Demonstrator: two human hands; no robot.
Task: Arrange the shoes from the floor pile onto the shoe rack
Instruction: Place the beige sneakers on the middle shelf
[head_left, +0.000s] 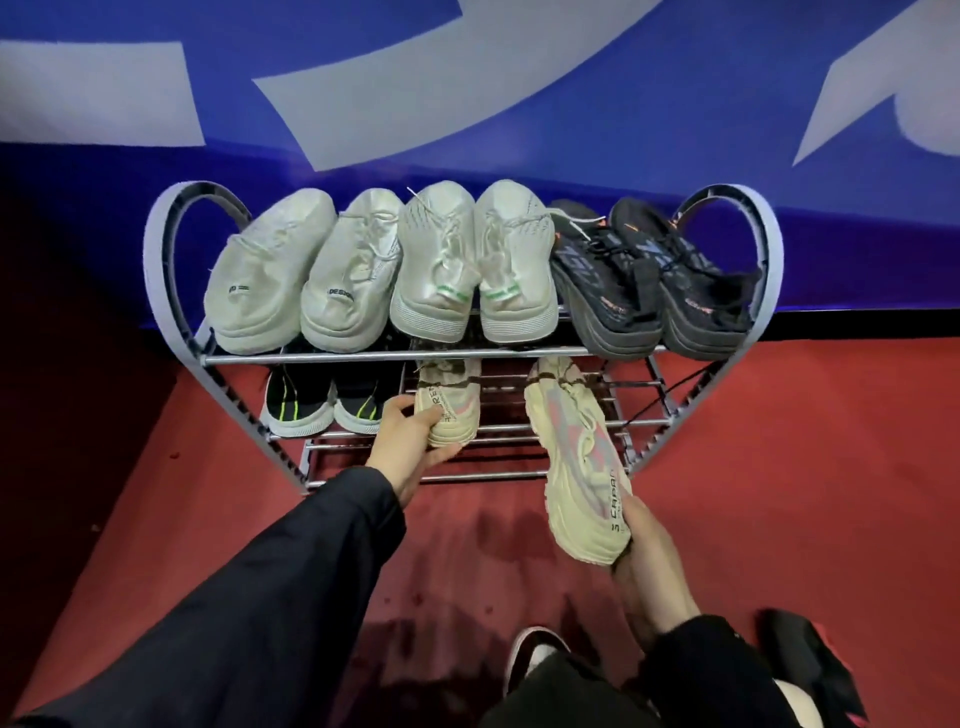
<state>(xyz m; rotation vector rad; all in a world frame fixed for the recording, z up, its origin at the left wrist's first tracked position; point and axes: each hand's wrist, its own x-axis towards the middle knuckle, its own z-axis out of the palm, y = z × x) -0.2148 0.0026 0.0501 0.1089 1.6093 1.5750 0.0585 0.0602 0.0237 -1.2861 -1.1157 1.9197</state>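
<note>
Head view: right hand (641, 540) grips heel of cream knit sneaker (576, 457), toe pointing away toward grey metal rack (498, 356); left hand (408, 441) grips its mate (448, 410).

Top tier of the grey shoe rack (171, 270) is packed: four pale sneakers (384, 270) heels out, then a black pair (654, 280) at the right end. Middle tier carries a dark pair with neon stripes (322, 405) on the left and a cream sneaker (449, 410) beside them, all on red floor (779, 467)
</note>
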